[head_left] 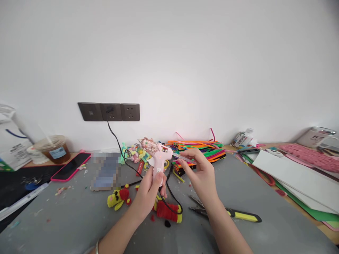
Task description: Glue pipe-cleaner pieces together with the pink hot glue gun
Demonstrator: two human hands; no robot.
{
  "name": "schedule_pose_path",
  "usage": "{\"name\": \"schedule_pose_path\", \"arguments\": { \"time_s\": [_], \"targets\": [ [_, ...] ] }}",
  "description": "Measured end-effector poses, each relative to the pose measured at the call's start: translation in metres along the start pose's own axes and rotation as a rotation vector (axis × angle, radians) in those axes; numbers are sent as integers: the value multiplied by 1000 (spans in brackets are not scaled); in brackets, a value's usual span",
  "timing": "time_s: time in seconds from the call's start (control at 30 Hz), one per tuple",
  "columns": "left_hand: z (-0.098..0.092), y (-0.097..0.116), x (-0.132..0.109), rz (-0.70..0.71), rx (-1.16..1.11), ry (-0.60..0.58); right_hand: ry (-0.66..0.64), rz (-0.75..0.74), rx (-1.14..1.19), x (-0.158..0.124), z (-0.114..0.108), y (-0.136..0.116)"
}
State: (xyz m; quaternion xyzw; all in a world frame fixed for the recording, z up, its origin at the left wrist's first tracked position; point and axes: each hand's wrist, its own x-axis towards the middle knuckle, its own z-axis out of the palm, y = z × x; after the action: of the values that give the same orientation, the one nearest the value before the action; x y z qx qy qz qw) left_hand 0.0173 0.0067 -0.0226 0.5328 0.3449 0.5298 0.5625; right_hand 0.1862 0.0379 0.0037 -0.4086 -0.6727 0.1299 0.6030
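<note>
My left hand (149, 188) is wrapped round the grip of a pink hot glue gun (159, 155), held up above the grey table with its crusted nozzle pointing left. A black cord (116, 139) runs from the gun to the wall socket (111, 112). My right hand (200, 171) pinches a clear glue stick (182, 157) at the back of the gun. Under my hands lie a yellow and red pipe-cleaner figure (118, 198) and a red and yellow pipe-cleaner piece (168, 211).
A pile of coloured pipe cleaners (201, 148) lies behind the gun. Yellow-handled pliers (238, 214) lie at the right. A pink-cased phone (71, 166) and a lidded drink cup (54, 148) stand left. White and green paper sheets (293, 183) cover the right side.
</note>
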Motion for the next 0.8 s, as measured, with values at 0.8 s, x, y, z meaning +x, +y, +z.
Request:
{"name": "schedule_pose_path", "arguments": {
  "time_s": [0.8],
  "targets": [
    [-1, -4, -3, 24, 33, -26, -88, 147, 1, 9, -8, -16]
  ]
}}
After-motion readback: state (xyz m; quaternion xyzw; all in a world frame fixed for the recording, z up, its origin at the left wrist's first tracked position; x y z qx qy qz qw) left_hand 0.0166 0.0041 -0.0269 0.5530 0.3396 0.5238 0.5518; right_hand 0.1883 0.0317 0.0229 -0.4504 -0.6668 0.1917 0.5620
